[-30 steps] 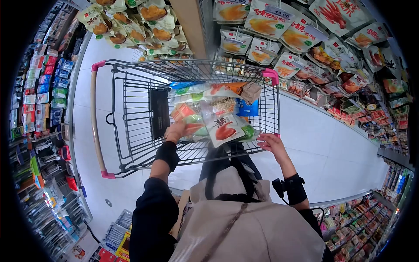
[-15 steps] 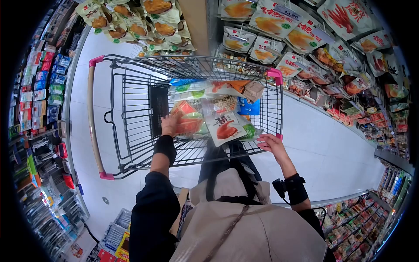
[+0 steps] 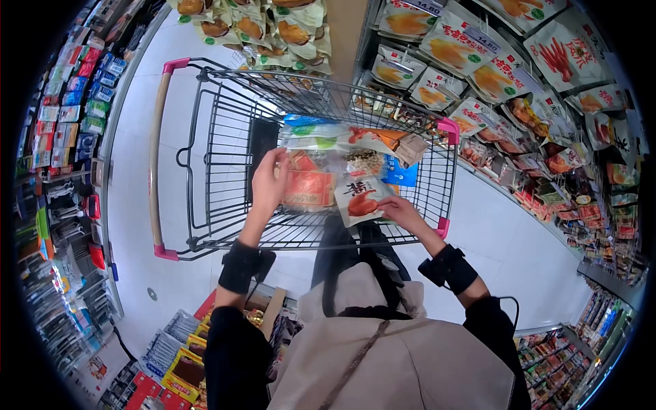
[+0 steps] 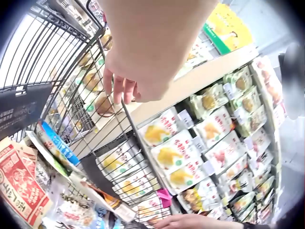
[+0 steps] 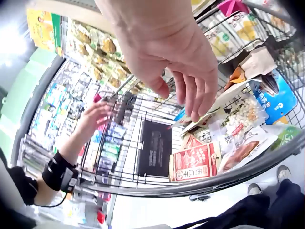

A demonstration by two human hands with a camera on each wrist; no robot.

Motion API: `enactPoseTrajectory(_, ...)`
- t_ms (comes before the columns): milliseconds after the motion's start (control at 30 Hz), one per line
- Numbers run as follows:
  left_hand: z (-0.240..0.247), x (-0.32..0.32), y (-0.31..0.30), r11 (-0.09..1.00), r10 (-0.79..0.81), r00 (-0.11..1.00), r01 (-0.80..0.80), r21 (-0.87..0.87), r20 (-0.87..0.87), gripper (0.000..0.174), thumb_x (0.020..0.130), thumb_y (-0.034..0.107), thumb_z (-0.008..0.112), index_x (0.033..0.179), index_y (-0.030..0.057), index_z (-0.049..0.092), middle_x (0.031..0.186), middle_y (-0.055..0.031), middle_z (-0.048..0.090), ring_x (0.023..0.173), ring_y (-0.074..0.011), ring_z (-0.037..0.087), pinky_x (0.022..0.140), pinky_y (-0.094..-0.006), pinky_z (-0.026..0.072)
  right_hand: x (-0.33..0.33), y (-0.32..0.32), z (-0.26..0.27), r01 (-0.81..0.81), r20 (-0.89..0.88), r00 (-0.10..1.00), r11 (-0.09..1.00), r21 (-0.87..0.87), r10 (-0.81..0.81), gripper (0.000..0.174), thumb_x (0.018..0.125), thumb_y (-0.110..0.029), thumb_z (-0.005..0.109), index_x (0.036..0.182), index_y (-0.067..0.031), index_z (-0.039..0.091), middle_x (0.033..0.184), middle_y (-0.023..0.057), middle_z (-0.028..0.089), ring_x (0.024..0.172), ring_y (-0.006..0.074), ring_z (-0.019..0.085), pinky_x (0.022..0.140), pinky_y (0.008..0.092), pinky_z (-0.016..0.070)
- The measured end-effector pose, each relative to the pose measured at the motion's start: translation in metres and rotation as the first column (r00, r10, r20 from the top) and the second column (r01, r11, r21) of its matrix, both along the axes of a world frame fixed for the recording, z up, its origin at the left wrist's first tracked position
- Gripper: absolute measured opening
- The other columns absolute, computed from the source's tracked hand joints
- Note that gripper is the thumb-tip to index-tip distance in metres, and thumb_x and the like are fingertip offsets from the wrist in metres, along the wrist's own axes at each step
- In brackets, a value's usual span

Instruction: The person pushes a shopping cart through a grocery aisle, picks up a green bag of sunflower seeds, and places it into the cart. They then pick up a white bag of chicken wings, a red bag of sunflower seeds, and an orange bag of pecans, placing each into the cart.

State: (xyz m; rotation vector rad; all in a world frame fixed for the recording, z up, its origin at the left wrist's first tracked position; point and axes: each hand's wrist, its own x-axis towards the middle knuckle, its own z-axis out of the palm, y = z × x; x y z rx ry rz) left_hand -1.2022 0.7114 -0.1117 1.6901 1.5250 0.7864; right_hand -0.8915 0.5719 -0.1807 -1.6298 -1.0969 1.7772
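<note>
In the head view my left hand [image 3: 270, 181] hovers over the left part of the shopping cart [image 3: 451, 130], fingers loosely bent and holding nothing. Beside it lies a flat red-labelled packet [image 3: 311, 188], printed face up. My right hand [image 3: 404, 215] reaches over the near rim, its fingertips overlapping the edge of a white pouch [image 3: 361, 199] with brown meat pictured on it. From the right wrist view, that hand's fingers hang relaxed, with nothing between them. A clear bag of pale pieces [image 5: 240, 117] and a blue packet [image 5: 275, 98] lie behind the pouch.
Pouches [image 3: 447, 44] hang on the rack beyond the cart's far side. More snack bags [image 3: 297, 34] hang left of the post. A shelf of small packs [image 3: 82, 102] stands past the cart handle [image 3: 160, 116]. White floor [image 3: 492, 219] shows on the right.
My left hand has lifted off the packets and risen. The red-labelled packet now shows its face where a red-and-green patch showed. My right hand has moved left from the rim to the pouch.
</note>
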Motion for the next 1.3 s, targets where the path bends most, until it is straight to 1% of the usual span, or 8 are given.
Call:
enactPoseTrajectory(33,0.017,-0.001,-0.011,1.0,-0.003,0.999,0.003,-0.015,0.047,0.021,0.085,0.005,0.049,0.105,0.0,0.05,0.092,-0.0093,0.061,0.086,-0.0144,0.058,0.076,-0.0252,0.0447,-0.013,0.012,0.009,-0.045,-0.025,0.999,0.998,0.033,0.046,0.02,0.081,-0.007,0.051,0.1,0.0012,0.054,0.087,0.0082,0.061,0.074,0.0141,0.06,0.064,0.024,0.0474)
enactPoseTrajectory(100,0.029,-0.009,-0.033,0.994,0.062,0.98,-0.045,-0.095,0.188,0.022,0.085,0.006,0.05,0.106,0.0002,0.049,0.094,-0.0082,0.061,0.087,-0.0134,0.057,0.078,-0.0245,0.0435,-0.036,0.032,0.025,-0.13,-0.069,0.988,0.987,0.099,0.137,0.02,0.08,-0.008,0.052,0.097,0.0017,0.055,0.081,0.0083,0.062,0.072,0.0144,0.06,0.062,0.0247,0.0471)
enactPoseTrajectory(233,0.04,-0.024,-0.076,0.981,0.159,0.964,-0.129,-0.148,0.212,0.021,0.086,0.006,0.049,0.106,0.0011,0.049,0.094,-0.0076,0.061,0.087,-0.0127,0.057,0.079,-0.0243,0.0429,-0.066,0.046,-0.027,-0.3,0.175,0.943,0.951,0.078,0.283,0.016,0.075,-0.01,0.052,0.087,-0.0009,0.057,0.07,0.0115,0.061,0.07,0.0219,0.061,0.06,0.0322,0.0468)
enactPoseTrajectory(333,0.036,-0.036,-0.103,0.963,0.239,0.944,-0.2,-0.181,0.227,0.021,0.085,0.005,0.048,0.105,-0.0004,0.05,0.09,-0.0091,0.061,0.084,-0.0137,0.058,0.077,-0.0246,0.0435,-0.09,0.057,-0.052,-0.559,0.442,0.781,0.809,0.182,0.441,0.017,0.075,-0.013,0.052,0.088,-0.0022,0.057,0.076,0.0104,0.061,0.073,0.0208,0.06,0.064,0.0304,0.047)
enactPoseTrajectory(500,0.018,-0.053,-0.132,0.926,0.343,0.917,-0.293,-0.24,0.205,0.021,0.086,0.005,0.047,0.106,-0.0006,0.049,0.091,-0.009,0.061,0.084,-0.0137,0.057,0.076,-0.0246,0.0426,-0.115,0.066,-0.095,-0.744,0.526,0.572,0.668,0.009,0.629,0.024,0.074,-0.015,0.048,0.092,-0.003,0.056,0.081,0.0166,0.061,0.078,0.0337,0.058,0.068,0.0417,0.0453)
enactPoseTrajectory(700,-0.005,-0.066,-0.139,0.892,0.407,0.893,-0.343,-0.293,0.194,0.022,0.086,0.004,0.045,0.108,-0.0024,0.047,0.093,-0.0095,0.059,0.087,-0.0147,0.056,0.078,-0.0259,0.0421,-0.139,0.077,-0.137,-0.844,0.545,0.302,0.485,-0.228,0.782,0.025,0.071,-0.013,0.049,0.093,-0.0028,0.057,0.086,0.0181,0.06,0.083,0.0346,0.057,0.07,0.0424,0.0456)
enactPoseTrajectory(1000,-0.017,-0.058,-0.118,0.915,0.303,0.945,-0.252,-0.315,0.124,0.022,0.086,0.003,0.046,0.108,-0.0015,0.046,0.094,-0.0114,0.058,0.089,-0.0156,0.055,0.083,-0.0272,0.0411,-0.146,0.065,-0.202,-0.921,0.728,0.224,0.385,-0.06,0.648,0.01,0.068,-0.009,0.054,0.07,-0.0027,0.062,0.072,0.0135,0.061,0.072,0.029,0.061,0.061,0.039,0.0487)
enactPoseTrajectory(1300,-0.018,-0.059,-0.115,0.913,0.333,0.93,-0.276,-0.301,0.156,0.022,0.082,0.002,0.05,0.103,-0.0009,0.049,0.093,-0.0129,0.061,0.089,-0.0231,0.056,0.083,-0.032,0.04,-0.168,0.056,-0.226,-0.939,0.763,0.019,0.274,-0.209,0.646,0.014,0.07,-0.009,0.054,0.075,-0.0035,0.066,0.074,0.0101,0.063,0.073,0.0245,0.062,0.06,0.0329,0.0497)
